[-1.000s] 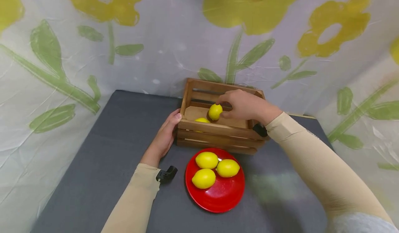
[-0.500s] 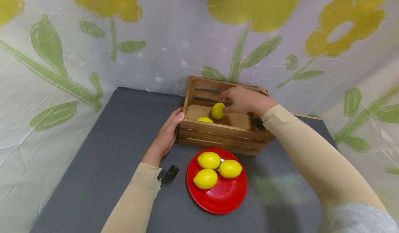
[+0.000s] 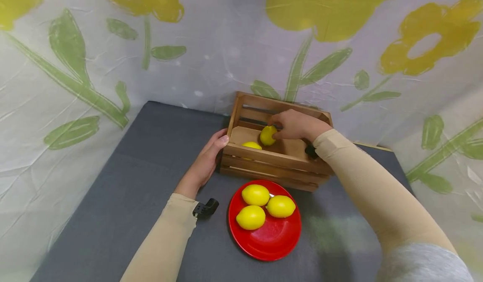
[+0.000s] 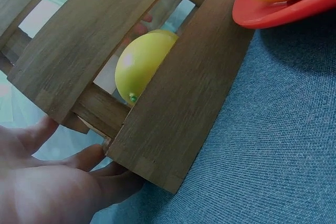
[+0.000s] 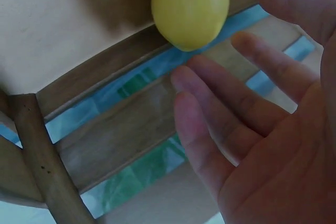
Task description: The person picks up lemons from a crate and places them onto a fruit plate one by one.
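Note:
A slatted wooden crate [image 3: 279,159] stands towards the back of the table, one lemon [image 3: 268,135] upright inside and another lemon [image 3: 251,145] near its front left. My right hand [image 3: 298,124] reaches into the crate, thumb and fingers around the upright lemon. In the right wrist view, that lemon [image 5: 190,9] shows a gap to the spread fingers [image 5: 207,129]. My left hand [image 3: 205,160] rests against the crate's left end, thumb at the front corner. The left wrist view shows its fingers [image 4: 79,158] along the end; some fingertips are hidden.
In front of the crate is a red plate [image 3: 268,248] bearing three lemons: a back one [image 3: 255,195], a right one [image 3: 281,206] and a left one [image 3: 250,217]. A flower-printed cloth [image 3: 211,55] hangs behind the dark table [image 3: 143,181].
The head view has shifted, moving the whole scene slightly right. My right hand has sunk a little around the upright lemon, which has tilted slightly. My left hand stays at the crate.

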### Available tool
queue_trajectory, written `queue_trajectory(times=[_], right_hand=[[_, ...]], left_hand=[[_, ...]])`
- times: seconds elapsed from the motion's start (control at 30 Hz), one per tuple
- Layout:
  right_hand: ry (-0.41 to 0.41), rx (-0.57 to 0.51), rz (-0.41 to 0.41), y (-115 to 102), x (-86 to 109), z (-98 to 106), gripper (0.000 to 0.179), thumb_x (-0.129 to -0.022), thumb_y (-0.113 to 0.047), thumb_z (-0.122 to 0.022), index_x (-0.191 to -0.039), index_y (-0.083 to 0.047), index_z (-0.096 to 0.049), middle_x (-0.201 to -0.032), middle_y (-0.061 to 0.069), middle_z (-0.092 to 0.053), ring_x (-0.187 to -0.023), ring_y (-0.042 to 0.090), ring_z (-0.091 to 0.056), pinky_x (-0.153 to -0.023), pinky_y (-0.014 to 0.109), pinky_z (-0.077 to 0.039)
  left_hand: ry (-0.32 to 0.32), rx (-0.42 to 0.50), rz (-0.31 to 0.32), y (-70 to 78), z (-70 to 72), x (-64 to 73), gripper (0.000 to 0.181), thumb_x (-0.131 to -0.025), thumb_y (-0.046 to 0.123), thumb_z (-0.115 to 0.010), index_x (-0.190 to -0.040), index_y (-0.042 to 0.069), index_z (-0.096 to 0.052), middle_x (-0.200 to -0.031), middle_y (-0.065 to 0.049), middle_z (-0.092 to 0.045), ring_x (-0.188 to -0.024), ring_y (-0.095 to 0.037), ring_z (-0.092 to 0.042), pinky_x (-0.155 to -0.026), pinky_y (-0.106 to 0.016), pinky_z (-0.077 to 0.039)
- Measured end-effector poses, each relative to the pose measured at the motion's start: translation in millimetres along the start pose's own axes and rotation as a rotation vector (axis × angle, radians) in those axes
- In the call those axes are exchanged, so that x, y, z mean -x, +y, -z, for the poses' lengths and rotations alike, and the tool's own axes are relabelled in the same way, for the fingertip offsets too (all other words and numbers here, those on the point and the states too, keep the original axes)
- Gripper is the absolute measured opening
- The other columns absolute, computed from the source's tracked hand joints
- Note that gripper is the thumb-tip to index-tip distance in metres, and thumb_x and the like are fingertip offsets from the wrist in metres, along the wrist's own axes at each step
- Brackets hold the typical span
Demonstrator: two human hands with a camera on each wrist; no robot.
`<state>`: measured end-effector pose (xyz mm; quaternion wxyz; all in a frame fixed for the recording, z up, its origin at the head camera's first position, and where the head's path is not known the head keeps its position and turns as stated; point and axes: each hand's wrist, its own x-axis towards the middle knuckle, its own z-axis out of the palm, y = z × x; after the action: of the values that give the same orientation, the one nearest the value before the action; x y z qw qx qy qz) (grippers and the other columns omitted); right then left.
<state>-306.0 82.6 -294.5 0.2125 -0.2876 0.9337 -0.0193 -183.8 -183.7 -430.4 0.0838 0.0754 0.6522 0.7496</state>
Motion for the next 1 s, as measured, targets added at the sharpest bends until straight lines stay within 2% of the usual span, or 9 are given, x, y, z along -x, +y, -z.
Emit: queue_trajectory(times=[0.2,0.4,0.57,0.8,1.0], right_hand=[[0.002,0.025,-0.025,1.9,-9.6,-1.6,0.054,-0.102,-0.029,-0.073,-0.152,-0.014,-0.061,-0.143,0.012,-0.068,-0.121,0.029,-0.065,-0.106,0.049,-0.054],[-0.039,0.042,0.005,-2.1,-19.8,-8.2,0.054,-0.102,-0.028,-0.07,-0.153,-0.014,-0.06,-0.14,0.012,-0.069,-0.11,0.027,-0.062,-0.102,0.046,-0.052],[-0.054,0.075,-0.007,-2.9,-24.4,-10.6,0.052,-0.102,-0.028,-0.07,-0.152,-0.016,-0.06,-0.136,0.009,-0.069,-0.112,0.027,-0.062,-0.102,0.046,-0.051],[-0.118,0.067,-0.07,-4.7,-34.0,-16.8,0.063,-0.101,-0.035,-0.072,-0.159,-0.018,-0.054,-0.149,0.009,-0.063,-0.125,0.028,-0.059,-0.112,0.049,-0.048],[-0.122,0.077,-0.061,-4.9,-35.6,-17.1,0.064,-0.1,-0.041,-0.072,-0.157,-0.018,-0.057,-0.139,0.009,-0.066,-0.113,0.028,-0.058,-0.101,0.045,-0.051]], left_hand=[[0.007,-0.007,-0.01,2.8,1.5,-0.5,0.079,-0.103,0.054,-0.046,-0.172,0.022,-0.025,-0.178,-0.01,-0.023,-0.163,-0.033,-0.021,-0.134,-0.066,-0.008],[0.009,0.001,-0.001,3.5,4.8,3.2,0.079,-0.103,0.052,-0.046,-0.172,0.02,-0.024,-0.177,-0.01,-0.024,-0.162,-0.032,-0.022,-0.135,-0.063,-0.009],[0.004,-0.012,-0.002,4.2,3.5,2.0,0.079,-0.103,0.054,-0.046,-0.172,0.022,-0.025,-0.177,-0.008,-0.024,-0.163,-0.031,-0.021,-0.135,-0.064,-0.008],[0.009,-0.009,-0.001,1.7,1.0,0.4,0.079,-0.102,0.052,-0.047,-0.171,0.021,-0.026,-0.176,-0.009,-0.025,-0.162,-0.032,-0.022,-0.135,-0.062,-0.01],[0.0,0.004,-0.007,3.1,-3.9,-1.0,0.079,-0.102,0.053,-0.048,-0.171,0.022,-0.027,-0.175,-0.009,-0.027,-0.161,-0.031,-0.024,-0.135,-0.061,-0.012]])
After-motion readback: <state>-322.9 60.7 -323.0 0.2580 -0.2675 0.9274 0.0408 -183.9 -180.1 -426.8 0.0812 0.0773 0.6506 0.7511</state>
